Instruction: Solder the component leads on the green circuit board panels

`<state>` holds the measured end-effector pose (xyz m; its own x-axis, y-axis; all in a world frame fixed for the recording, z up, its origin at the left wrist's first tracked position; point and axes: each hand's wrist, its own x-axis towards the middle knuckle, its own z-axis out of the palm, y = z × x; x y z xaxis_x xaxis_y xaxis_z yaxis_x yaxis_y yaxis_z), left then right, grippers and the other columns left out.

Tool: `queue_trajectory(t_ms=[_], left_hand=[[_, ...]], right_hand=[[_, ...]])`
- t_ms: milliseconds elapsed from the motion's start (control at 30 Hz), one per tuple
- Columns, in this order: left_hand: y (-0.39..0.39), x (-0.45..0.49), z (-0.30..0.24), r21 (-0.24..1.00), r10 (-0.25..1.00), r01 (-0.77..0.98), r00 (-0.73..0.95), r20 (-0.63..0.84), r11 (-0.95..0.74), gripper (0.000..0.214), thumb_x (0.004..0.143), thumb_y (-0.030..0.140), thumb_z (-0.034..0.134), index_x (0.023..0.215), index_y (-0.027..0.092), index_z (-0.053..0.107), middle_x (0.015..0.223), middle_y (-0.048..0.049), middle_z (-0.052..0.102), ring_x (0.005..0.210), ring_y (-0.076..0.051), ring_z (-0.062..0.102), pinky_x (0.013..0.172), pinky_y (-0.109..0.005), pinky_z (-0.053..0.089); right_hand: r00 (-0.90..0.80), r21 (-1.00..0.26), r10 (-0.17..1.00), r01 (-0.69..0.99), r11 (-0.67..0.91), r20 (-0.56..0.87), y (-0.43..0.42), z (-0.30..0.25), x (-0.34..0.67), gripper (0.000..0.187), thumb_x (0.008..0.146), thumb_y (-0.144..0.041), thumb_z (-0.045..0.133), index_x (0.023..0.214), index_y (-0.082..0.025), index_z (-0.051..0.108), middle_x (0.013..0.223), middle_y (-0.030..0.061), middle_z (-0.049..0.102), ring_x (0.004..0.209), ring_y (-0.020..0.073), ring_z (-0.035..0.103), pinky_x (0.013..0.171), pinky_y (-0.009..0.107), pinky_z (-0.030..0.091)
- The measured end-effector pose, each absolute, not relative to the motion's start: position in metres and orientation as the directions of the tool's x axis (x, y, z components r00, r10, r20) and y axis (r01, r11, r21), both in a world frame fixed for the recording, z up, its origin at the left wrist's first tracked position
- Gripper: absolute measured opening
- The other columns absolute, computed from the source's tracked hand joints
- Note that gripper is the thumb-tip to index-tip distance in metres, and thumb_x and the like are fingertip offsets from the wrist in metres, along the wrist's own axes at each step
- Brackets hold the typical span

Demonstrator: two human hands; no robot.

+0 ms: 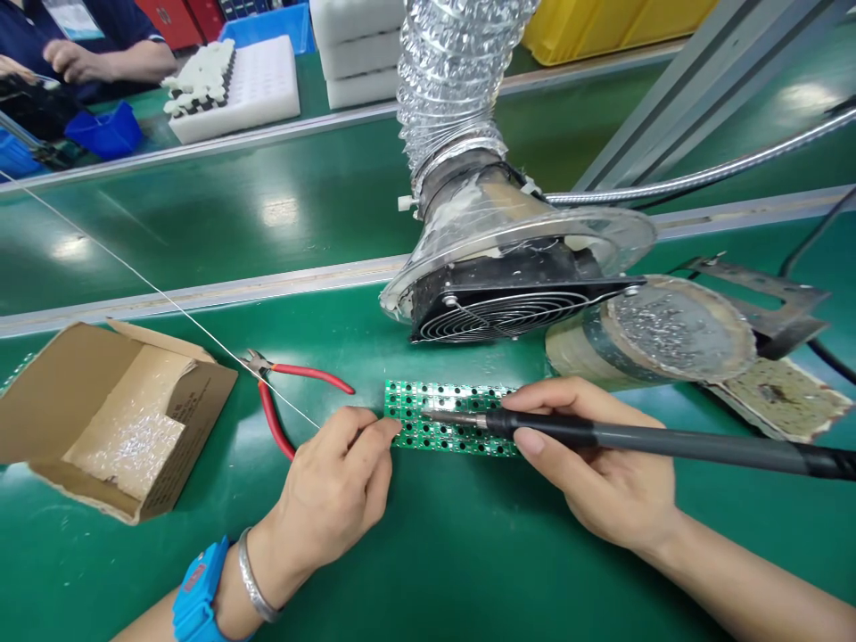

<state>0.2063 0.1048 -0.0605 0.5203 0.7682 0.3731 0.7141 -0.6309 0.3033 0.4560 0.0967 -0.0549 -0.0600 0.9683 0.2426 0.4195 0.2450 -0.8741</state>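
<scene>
A green circuit board panel (pixel 449 430) with rows of holes lies flat on the green bench. My right hand (pixel 595 464) is closed round a dark soldering iron (pixel 669 440), whose metal tip rests over the panel's middle. My left hand (pixel 334 486) is pinched on a thin solder wire (pixel 160 294) that stretches away to the upper left; its fingertips touch the panel's left edge. A blue watch and a metal bracelet sit on my left wrist.
Red-handled cutters (pixel 284 392) lie left of the panel. An open cardboard box (pixel 113 415) with bubble wrap stands at the left. A fume extractor fan (pixel 508 294) on foil ducting hangs behind the panel, beside a solder-crusted stand (pixel 669 334). Another person's hands (pixel 80 62) work far left.
</scene>
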Motion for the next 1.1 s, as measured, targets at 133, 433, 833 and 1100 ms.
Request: queue_trajectory(t_ms=[133, 433, 833, 1100], left_hand=[[0.104, 0.204, -0.046, 0.396, 0.833, 0.736, 0.444, 0.331, -0.55, 0.017, 0.09, 0.009, 0.052, 0.104, 0.015, 0.058, 0.09, -0.0042, 0.056, 0.074, -0.011, 0.058, 0.062, -0.022, 0.051], [0.101, 0.192, -0.04, 0.341, 0.822, 0.751, 0.476, 0.313, -0.565, 0.01, 0.09, 0.015, 0.058, 0.099, 0.02, 0.061, 0.082, 0.0003, 0.058, 0.071, -0.011, 0.059, 0.064, -0.023, 0.051], [0.099, 0.188, -0.054, 0.216, 0.741, 0.728, 0.549, 0.386, -0.651, 0.026, 0.088, 0.009, 0.058, 0.111, 0.018, 0.063, 0.084, -0.0026, 0.057, 0.068, -0.012, 0.055, 0.056, -0.024, 0.047], [0.099, 0.188, -0.057, 0.205, 0.736, 0.724, 0.562, 0.378, -0.659, 0.027, 0.088, 0.009, 0.058, 0.114, 0.017, 0.062, 0.087, -0.0037, 0.058, 0.072, -0.013, 0.056, 0.059, -0.025, 0.047]], right_hand=[[-0.038, -0.899, 0.97, 0.367, 0.238, 0.241, 0.096, -0.046, 0.456, 0.014, 0.086, -0.016, 0.06, 0.096, -0.026, 0.063, 0.059, -0.0024, 0.06, 0.043, 0.0116, 0.049, 0.038, 0.024, 0.037], [0.008, -0.925, 0.981, 0.333, 0.18, 0.194, 0.1, -0.045, 0.445, 0.014, 0.084, -0.012, 0.06, 0.09, -0.025, 0.063, 0.062, -0.0033, 0.061, 0.047, 0.0109, 0.052, 0.043, 0.022, 0.041], [-0.057, -0.891, 0.977, 0.401, 0.211, 0.206, 0.102, -0.054, 0.448, 0.015, 0.084, -0.013, 0.057, 0.09, -0.026, 0.062, 0.062, -0.0053, 0.063, 0.05, 0.0096, 0.054, 0.045, 0.018, 0.043], [-0.076, -0.891, 0.98, 0.409, 0.199, 0.184, 0.103, -0.056, 0.446, 0.012, 0.086, -0.015, 0.057, 0.091, -0.025, 0.062, 0.063, -0.0043, 0.064, 0.049, 0.0099, 0.053, 0.044, 0.019, 0.043]])
